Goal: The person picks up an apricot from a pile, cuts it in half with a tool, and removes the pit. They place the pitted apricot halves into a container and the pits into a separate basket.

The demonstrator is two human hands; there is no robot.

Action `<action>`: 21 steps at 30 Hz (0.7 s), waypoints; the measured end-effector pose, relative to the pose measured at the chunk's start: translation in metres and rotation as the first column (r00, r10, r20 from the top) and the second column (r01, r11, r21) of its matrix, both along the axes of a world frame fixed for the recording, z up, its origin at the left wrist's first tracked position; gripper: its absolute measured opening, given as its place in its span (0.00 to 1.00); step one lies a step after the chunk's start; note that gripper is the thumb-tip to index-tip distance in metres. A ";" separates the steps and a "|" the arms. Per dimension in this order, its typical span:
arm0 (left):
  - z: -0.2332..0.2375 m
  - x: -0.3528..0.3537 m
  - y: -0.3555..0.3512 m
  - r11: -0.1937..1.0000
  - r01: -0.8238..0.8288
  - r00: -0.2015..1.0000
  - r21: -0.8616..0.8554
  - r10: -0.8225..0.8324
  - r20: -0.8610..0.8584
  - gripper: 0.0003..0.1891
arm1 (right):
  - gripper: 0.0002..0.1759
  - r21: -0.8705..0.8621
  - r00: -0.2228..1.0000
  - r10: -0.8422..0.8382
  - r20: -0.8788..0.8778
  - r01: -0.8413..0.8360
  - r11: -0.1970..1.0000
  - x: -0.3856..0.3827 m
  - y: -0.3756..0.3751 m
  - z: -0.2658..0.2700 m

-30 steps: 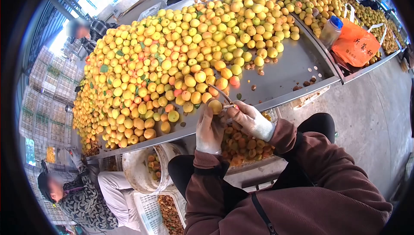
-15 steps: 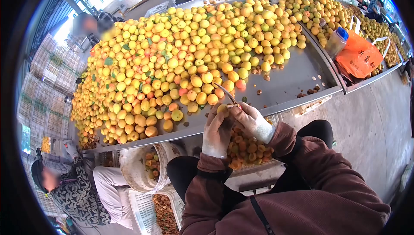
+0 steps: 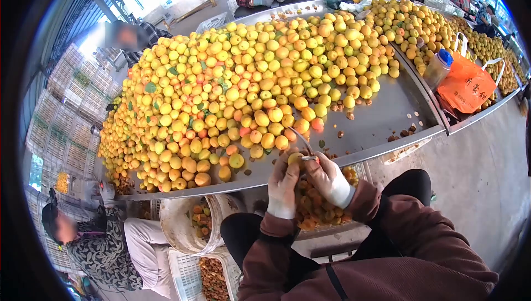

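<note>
My left hand (image 3: 283,186), in a white glove, holds a yellow apricot (image 3: 295,158) at the near edge of the steel table (image 3: 381,117). My right hand (image 3: 329,178), gloved too, grips a small curved knife (image 3: 302,140) whose blade rests against that apricot. Both hands meet over a crate of halved apricots (image 3: 316,205) under the table's edge. A large heap of yellow and orange apricots (image 3: 238,85) covers the table just beyond my hands.
A white bucket (image 3: 182,223) with fruit pieces stands below on the left, over a white crate (image 3: 206,272). A seated person (image 3: 99,245) is at lower left. An orange bag (image 3: 467,86) and a bottle (image 3: 438,67) lie at right. Other people sit across the table.
The view has shifted down and left, so the heap sits lower in frame. My hands stay together on the apricot, with the knife working at it.
</note>
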State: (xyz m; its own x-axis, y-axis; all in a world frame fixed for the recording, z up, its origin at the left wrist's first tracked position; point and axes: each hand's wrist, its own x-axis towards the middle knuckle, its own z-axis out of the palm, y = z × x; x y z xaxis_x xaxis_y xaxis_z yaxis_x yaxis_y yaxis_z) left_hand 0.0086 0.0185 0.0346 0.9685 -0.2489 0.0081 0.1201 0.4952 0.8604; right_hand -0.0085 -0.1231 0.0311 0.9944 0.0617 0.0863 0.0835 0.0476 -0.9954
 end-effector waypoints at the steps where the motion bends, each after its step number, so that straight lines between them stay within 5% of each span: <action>1: 0.000 0.001 0.000 0.995 -0.017 0.999 0.098 0.013 0.049 0.24 | 0.22 -0.032 0.997 -0.080 0.004 0.080 0.996 -0.003 0.004 0.003; 11: -0.010 0.010 0.011 0.819 -0.313 0.894 0.481 0.084 0.440 0.17 | 0.20 0.072 0.987 -0.115 -0.113 0.124 0.990 0.011 0.020 -0.023; 13: -0.018 0.009 0.011 0.783 -0.360 0.901 0.507 0.150 0.408 0.18 | 0.17 -0.333 0.988 -0.126 0.084 0.147 0.932 0.014 0.014 -0.013; 14: -0.017 0.008 0.010 0.784 -0.348 0.906 0.513 0.141 0.400 0.18 | 0.17 -0.331 0.988 -0.134 0.074 0.151 0.932 0.017 0.009 -0.013; 16: -0.008 0.008 0.008 0.683 -0.514 0.835 0.519 0.260 0.486 0.17 | 0.15 -0.634 0.994 -0.044 0.102 0.099 0.767 0.026 0.002 -0.016; 18: 0.001 0.012 0.013 0.768 -0.450 0.869 0.456 0.259 0.421 0.19 | 0.18 -0.614 0.991 -0.114 0.074 0.135 0.778 0.028 0.005 -0.013; 19: 0.000 0.013 0.014 0.925 -0.329 0.933 0.188 0.288 0.217 0.20 | 0.18 -0.470 0.991 -0.117 0.061 0.132 0.873 0.025 0.007 -0.007; 20: -0.001 0.014 0.014 0.962 -0.238 0.970 -0.135 0.241 0.011 0.21 | 0.18 -0.318 0.992 -0.113 0.051 0.123 0.940 0.025 0.006 -0.004; 21: 0.000 0.012 0.014 0.969 -0.189 0.981 -0.160 0.195 0.021 0.24 | 0.18 -0.176 0.989 -0.087 0.123 0.108 0.978 0.022 0.011 -0.004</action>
State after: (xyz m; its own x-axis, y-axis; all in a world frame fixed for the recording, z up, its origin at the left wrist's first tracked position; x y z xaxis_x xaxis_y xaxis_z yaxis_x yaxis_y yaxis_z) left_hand 0.0203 0.0325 0.0351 0.9964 -0.0508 0.0683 -0.0206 0.6351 0.7722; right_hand 0.0138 -0.1121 0.0273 0.9806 -0.0101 0.1957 0.1921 -0.1474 -0.9702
